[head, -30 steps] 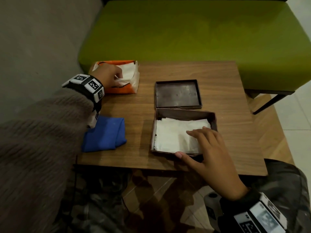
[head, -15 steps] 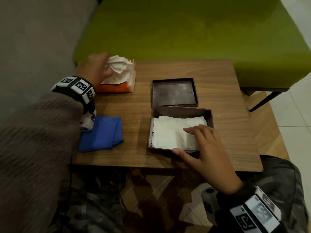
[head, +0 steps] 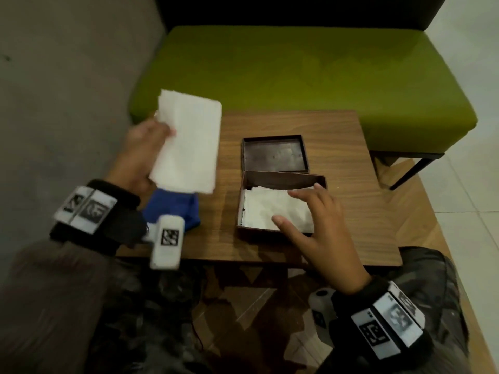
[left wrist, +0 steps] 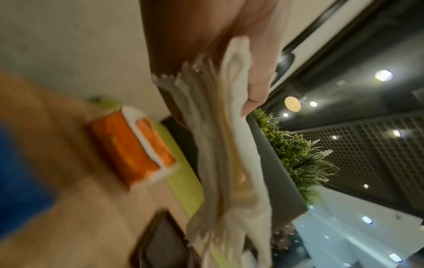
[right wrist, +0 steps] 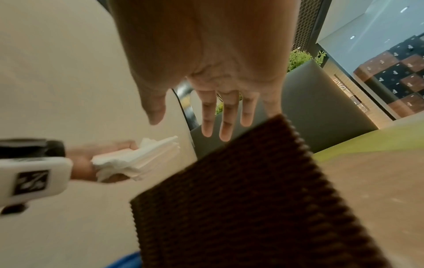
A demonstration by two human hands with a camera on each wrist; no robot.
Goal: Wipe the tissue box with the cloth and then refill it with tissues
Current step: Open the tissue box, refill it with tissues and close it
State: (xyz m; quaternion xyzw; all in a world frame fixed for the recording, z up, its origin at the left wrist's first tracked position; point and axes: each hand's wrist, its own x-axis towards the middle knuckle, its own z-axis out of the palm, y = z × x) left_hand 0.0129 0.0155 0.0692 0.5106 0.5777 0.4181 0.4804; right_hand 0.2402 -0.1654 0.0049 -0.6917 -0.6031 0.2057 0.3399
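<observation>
Bench [head: 297,76] sits far beyond your grip, and the table [head: 351,211] lies under both hands. The tissue box [head: 280,179] stands open to the right of and below your left hand's grip, with tissues already lying flat inside; its lid [head: 275,155] lies just behind it, inside up. The stack of tissues [head: 189,141] is up in the air, off the table, clamped at its near left edge by your left hand [head: 140,155], thumb on one face and fingers on the other, so the stack fans loose at the free end. The blue cloth [head: 172,209] is right below that grip, folded and untouched, so wiping looks done. The orange tissue pack [left wrist: 130,146] is below and behind the grip, torn open. Your right hand [head: 318,233] hovers spread flat over the box, holding nothing; I can't tell if it touches the tissues.

You're on the refill step. Carry the stack right and down and keep it level so loose sheets don't slide. Lift your right hand clear first, then lay the stack square to the walls and press it flat.
</observation>
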